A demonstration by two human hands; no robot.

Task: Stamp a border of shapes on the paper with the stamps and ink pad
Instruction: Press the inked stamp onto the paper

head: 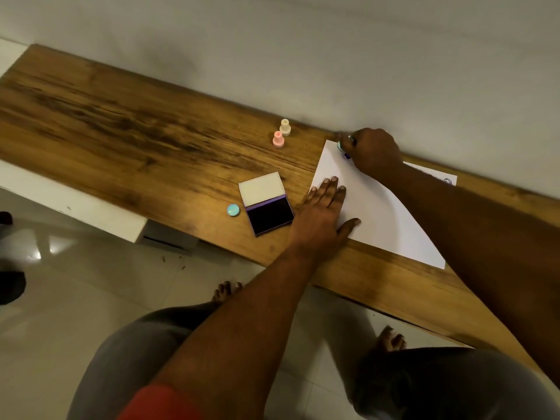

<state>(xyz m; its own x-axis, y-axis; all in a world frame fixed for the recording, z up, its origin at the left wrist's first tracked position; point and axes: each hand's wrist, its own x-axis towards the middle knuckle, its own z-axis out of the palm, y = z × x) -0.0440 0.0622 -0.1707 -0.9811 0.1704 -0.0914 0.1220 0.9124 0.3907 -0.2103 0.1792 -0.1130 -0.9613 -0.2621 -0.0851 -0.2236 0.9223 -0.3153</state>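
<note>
My left hand lies flat, fingers spread, pinning the paper on the worktop; right hand grips a blue stamp at the far corner (ink pad open just left).

A plain pale wall spans 10 to 2 o'clock. Below it, a long wood-grain surface runs from 9 to 4 o'clock. At 8 o'clock, glossy white floor tiles reflect a light beside a white cabinet.
</note>
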